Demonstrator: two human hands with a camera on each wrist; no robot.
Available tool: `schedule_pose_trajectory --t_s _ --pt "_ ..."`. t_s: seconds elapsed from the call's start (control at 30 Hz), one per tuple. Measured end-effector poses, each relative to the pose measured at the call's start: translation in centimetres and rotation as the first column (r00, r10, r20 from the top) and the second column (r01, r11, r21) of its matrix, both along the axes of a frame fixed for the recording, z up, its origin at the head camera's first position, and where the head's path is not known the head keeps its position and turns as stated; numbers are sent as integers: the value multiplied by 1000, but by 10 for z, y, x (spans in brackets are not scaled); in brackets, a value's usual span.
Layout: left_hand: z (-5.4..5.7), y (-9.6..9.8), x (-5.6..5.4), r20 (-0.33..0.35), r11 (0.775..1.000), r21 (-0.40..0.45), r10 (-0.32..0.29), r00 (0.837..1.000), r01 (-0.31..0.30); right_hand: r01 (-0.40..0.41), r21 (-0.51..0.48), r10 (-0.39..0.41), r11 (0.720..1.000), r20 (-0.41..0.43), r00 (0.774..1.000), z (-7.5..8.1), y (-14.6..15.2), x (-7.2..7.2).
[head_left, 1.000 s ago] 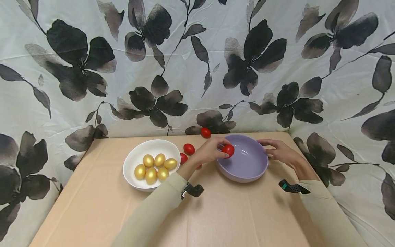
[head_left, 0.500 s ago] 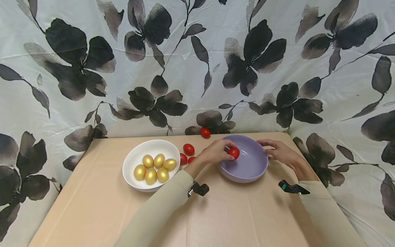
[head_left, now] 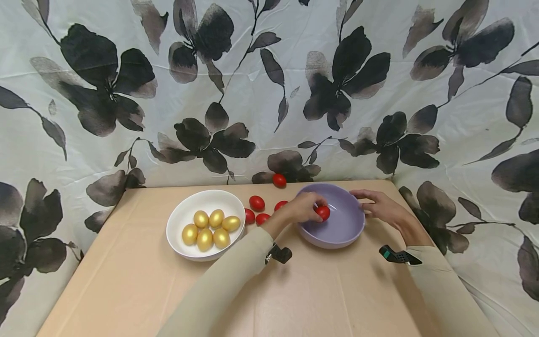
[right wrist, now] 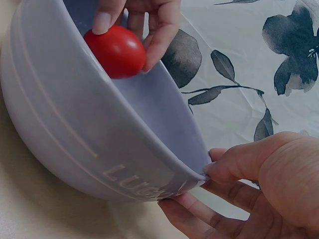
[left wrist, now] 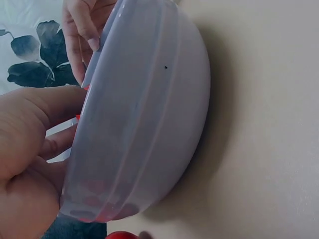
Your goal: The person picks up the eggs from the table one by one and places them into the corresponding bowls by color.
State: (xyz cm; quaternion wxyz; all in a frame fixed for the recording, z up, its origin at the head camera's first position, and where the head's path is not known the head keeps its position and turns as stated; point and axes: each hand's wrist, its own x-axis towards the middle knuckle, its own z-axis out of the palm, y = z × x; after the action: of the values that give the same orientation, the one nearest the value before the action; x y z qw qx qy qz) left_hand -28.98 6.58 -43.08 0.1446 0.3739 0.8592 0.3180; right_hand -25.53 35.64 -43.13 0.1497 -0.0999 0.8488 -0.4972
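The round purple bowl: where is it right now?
In the head view, the round purple bowl stands right of centre on the tan tabletop, the person's right hand gripping its right rim.

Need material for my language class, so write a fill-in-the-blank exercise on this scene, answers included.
The hand holding a red oval piece is the ____ one.
Golden oval pieces lie in the ____ bowl.
The right hand grips the rim of the ____ bowl.
Loose pieces on the table between the bowls are coloured ____.
Missing words: left; white; purple; red.
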Motion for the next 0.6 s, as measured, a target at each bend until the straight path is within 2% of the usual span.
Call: schedule_pose_trajectory --t_s 0.33,0.6 --pt "-4 11 4 -23 986 -144 -88 996 84 4 2 -4 1000 1 1000 0 0 1" --pt "-5 16 11 1 973 -220 -74 997 72 10 3 -10 1000 1 1000 -1 0 0"
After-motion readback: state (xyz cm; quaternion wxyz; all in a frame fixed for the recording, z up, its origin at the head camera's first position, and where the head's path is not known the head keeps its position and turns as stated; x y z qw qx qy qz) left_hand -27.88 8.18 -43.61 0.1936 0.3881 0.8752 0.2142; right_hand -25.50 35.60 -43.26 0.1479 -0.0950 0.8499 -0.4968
